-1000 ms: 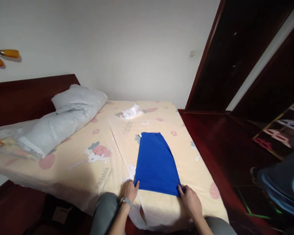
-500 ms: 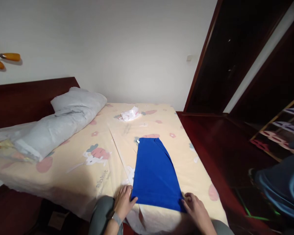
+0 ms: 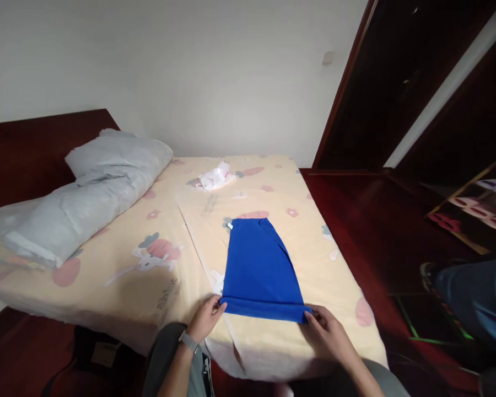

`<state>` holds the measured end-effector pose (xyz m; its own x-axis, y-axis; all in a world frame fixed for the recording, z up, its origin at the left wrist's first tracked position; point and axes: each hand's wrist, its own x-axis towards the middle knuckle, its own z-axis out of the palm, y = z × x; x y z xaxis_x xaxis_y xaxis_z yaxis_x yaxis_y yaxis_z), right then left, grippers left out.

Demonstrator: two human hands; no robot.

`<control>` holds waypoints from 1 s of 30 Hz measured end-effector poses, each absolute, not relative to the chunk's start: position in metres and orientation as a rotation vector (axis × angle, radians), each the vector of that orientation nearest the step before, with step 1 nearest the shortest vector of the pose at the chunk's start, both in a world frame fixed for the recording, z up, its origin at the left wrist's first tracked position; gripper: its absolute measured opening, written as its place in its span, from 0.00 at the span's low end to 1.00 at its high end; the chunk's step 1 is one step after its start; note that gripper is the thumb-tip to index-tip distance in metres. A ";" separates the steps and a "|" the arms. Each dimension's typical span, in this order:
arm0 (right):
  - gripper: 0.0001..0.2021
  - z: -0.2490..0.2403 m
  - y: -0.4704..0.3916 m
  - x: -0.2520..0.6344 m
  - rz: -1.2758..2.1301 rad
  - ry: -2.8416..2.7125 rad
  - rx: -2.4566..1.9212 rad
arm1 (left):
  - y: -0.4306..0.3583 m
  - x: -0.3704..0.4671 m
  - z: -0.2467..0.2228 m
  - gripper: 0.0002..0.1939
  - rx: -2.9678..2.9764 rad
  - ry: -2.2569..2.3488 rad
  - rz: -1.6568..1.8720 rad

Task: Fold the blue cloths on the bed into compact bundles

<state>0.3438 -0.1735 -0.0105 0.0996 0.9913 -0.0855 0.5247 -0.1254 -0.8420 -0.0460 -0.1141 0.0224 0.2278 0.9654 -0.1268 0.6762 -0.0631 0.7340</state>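
A blue cloth (image 3: 259, 264) lies flat on the bed, with a small white tag (image 3: 230, 226) at its far left corner. Its near edge is turned over into a narrow folded strip running from side to side. My left hand (image 3: 207, 315) pinches the left end of this strip between thumb and fingers. At the strip's right end, my right hand (image 3: 325, 326) grips the cloth the same way. The far right edge of the cloth shows a slanted overlapping layer.
The bed wears a cream sheet (image 3: 248, 190) with carrot and rabbit prints. A crumpled white plastic bag (image 3: 215, 176) lies farther back. Grey bedding (image 3: 95, 193) sits by the headboard (image 3: 37, 149). On the right are a shoe rack (image 3: 475, 215) and a person's leg (image 3: 471, 292).
Both hands have taken hold of the cloth's near corners and folded that edge away from me, making the cloth shorter. The view has tilted slightly downward.
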 end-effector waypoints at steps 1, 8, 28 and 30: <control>0.24 -0.010 -0.170 0.342 0.928 -1.456 -1.750 | -0.112 -0.045 0.020 0.18 1.799 1.532 0.540; 0.31 -0.015 -0.161 0.334 0.884 -1.371 -2.017 | -0.107 -0.034 0.005 0.19 1.791 1.824 0.461; 0.25 -0.021 -0.143 0.326 0.913 -1.255 -2.063 | -0.089 -0.014 -0.025 0.26 1.311 1.638 0.864; 0.26 -0.023 -0.144 0.328 0.920 -1.240 -2.050 | -0.088 -0.016 -0.028 0.28 1.220 1.635 0.880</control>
